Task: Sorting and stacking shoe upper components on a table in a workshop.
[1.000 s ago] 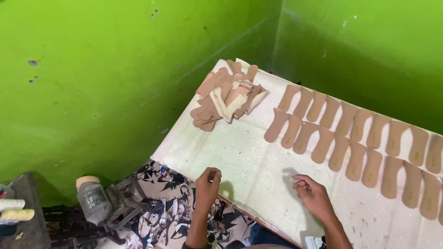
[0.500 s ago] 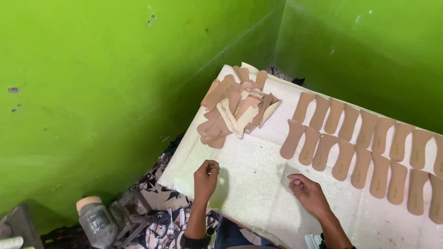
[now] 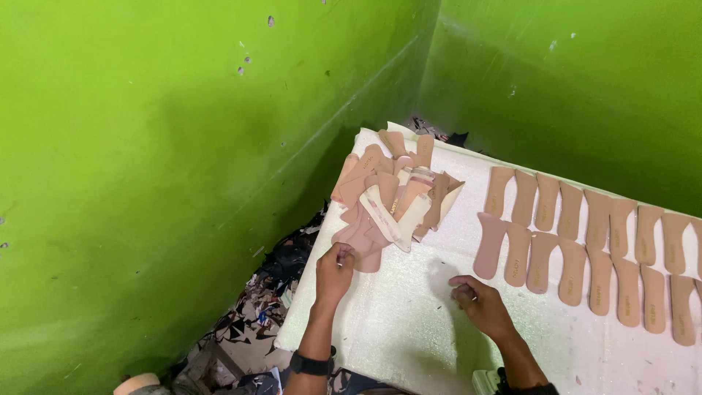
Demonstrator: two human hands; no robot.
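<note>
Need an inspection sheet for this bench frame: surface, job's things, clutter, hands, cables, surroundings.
Surface: white foam-like board, set into the corner of the green walls.
Job's things: loose pile of tan insole pieces at the board's far left; two overlapping rows of insoles laid flat to the right.
Clutter: scraps on the floor left of the board.
Hands: left hand closed at the pile's near edge, touching its lowest piece; right hand curled over bare board, whether it holds anything cannot be told. Dark wristband on the left wrist.
Cables: nothing seen.
Surroundings: bright green walls with small chips.
</note>
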